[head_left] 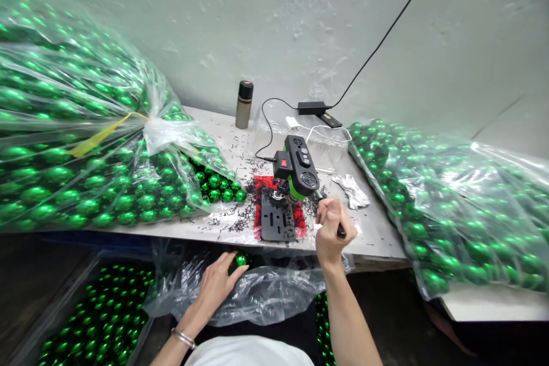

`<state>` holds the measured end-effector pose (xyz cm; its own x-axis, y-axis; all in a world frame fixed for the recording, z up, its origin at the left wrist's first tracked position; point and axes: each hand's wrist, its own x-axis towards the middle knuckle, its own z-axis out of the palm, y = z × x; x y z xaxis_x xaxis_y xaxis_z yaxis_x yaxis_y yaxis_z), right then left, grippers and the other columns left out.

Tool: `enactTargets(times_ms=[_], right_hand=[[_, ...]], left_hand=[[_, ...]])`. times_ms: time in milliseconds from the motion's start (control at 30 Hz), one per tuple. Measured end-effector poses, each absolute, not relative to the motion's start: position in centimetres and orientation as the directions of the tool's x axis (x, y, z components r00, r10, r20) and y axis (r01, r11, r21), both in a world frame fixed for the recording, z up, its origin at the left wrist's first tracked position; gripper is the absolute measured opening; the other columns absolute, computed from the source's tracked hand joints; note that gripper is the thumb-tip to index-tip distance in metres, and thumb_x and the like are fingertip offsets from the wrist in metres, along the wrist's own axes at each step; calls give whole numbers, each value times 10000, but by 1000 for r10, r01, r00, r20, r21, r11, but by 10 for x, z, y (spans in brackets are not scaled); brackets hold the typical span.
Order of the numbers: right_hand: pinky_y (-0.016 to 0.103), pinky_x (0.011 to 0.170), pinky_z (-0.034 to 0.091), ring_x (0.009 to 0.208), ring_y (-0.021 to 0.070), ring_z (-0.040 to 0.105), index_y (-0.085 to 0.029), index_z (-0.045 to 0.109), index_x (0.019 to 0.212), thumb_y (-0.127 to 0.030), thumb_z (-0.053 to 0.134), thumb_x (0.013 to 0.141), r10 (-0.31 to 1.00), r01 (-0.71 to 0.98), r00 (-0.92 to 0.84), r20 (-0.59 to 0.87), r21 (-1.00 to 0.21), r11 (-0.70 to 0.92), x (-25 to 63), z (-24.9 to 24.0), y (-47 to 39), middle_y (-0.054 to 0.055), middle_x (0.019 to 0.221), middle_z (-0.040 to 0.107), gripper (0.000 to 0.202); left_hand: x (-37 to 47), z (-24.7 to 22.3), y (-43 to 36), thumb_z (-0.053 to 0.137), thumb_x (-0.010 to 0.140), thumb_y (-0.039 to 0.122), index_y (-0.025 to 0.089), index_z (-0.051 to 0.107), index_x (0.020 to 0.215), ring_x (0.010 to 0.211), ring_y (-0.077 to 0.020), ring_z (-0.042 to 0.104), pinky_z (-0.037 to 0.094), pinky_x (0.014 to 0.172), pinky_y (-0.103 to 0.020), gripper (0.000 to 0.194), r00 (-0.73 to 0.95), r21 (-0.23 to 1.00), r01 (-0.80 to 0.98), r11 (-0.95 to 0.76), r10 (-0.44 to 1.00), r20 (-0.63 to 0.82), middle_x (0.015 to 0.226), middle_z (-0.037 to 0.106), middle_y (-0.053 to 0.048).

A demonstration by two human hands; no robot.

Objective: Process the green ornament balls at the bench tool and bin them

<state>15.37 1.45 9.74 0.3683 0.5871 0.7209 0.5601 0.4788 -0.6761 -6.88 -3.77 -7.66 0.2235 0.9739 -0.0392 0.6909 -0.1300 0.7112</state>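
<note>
My left hand is just below the front edge of the table, thumb and fingers closed around a shiny green ball. My right hand makes a fist around the black lever handle of a small bench machine. This machine has a black body with round vents, a green band and a slotted black base plate. Under the base lies a red mat. A clear plastic sheet hangs under my left hand, over my lap.
Large clear bags of green balls stand left and right. Loose balls spill from the left bag. Small black bits litter the table. Behind are a bottle, a power adapter and white gloves. A bin of balls sits lower left.
</note>
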Motion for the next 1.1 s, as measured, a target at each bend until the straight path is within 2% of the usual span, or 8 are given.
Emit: enactTargets(times_ms=[133, 200, 300, 467, 600, 700, 867, 1100], right_hand=[[275, 510, 319, 504, 91, 420, -197, 479, 603, -341, 433, 998, 582, 560, 382, 718, -681, 473, 152, 98, 14, -22, 584, 463, 423], [277, 510, 321, 507, 93, 420, -198, 479, 606, -343, 434, 997, 587, 553, 377, 717, -682, 478, 152, 99, 15, -21, 587, 465, 420], [279, 516, 328, 511, 94, 416, -201, 468, 605, -333, 440, 995, 584, 545, 370, 723, -678, 494, 152, 99, 15, -22, 592, 464, 412], [290, 549, 347, 551, 107, 441, -211, 436, 593, -296, 428, 995, 571, 562, 315, 759, -633, 532, 153, 94, 14, -20, 602, 457, 410], [296, 574, 359, 584, 115, 457, -215, 424, 600, -263, 423, 993, 572, 553, 265, 776, -608, 570, 156, 91, 14, -17, 615, 458, 396], [299, 588, 362, 602, 117, 457, -216, 415, 609, -240, 417, 993, 568, 556, 237, 788, -590, 585, 158, 89, 15, -16, 624, 458, 385], [303, 606, 362, 631, 122, 459, -217, 377, 593, -228, 419, 992, 565, 550, 216, 796, -577, 604, 159, 87, 14, -15, 626, 448, 401], [305, 610, 368, 627, 129, 467, -218, 393, 590, -245, 427, 988, 558, 531, 231, 797, -584, 614, 158, 85, 15, -16, 614, 452, 401]], left_hand=[[-62, -101, -34, 478, 942, 389, 86, 453, 1457, 1085, -315, 681, 488, 903, -364, 598, 191, 621, 779, 81, 913, -360, 1112, 739, -162], [-57, -102, -35, 442, 949, 463, 74, 357, 1516, 989, -296, 718, 472, 928, -361, 693, 298, 701, 701, 128, 842, -451, 1054, 759, -134], [-53, -97, -48, 396, 935, 601, 97, 382, 1514, 762, -239, 743, 457, 968, -340, 768, 476, 805, 556, 207, 714, -513, 1059, 766, -110], [-50, -95, -76, 483, 856, 711, 141, 618, 1345, 1056, -271, 679, 449, 988, -318, 762, 585, 845, 494, 208, 639, -499, 1142, 747, -116], [-46, -96, -88, 446, 877, 717, 181, 713, 1197, 939, -232, 683, 484, 907, -292, 679, 691, 891, 412, 192, 572, -442, 961, 781, -47], [-44, -94, -90, 454, 881, 707, 160, 709, 1205, 906, -231, 680, 485, 898, -297, 685, 710, 898, 397, 189, 557, -431, 887, 781, -44], [-44, -90, -92, 507, 867, 672, 101, 626, 1325, 949, -251, 687, 491, 898, -309, 742, 689, 875, 435, 213, 547, -476, 942, 782, -84], [-44, -94, -97, 560, 856, 628, 114, 652, 1297, 988, -259, 681, 482, 931, -322, 683, 685, 881, 413, 230, 559, -467, 1020, 777, -90]])
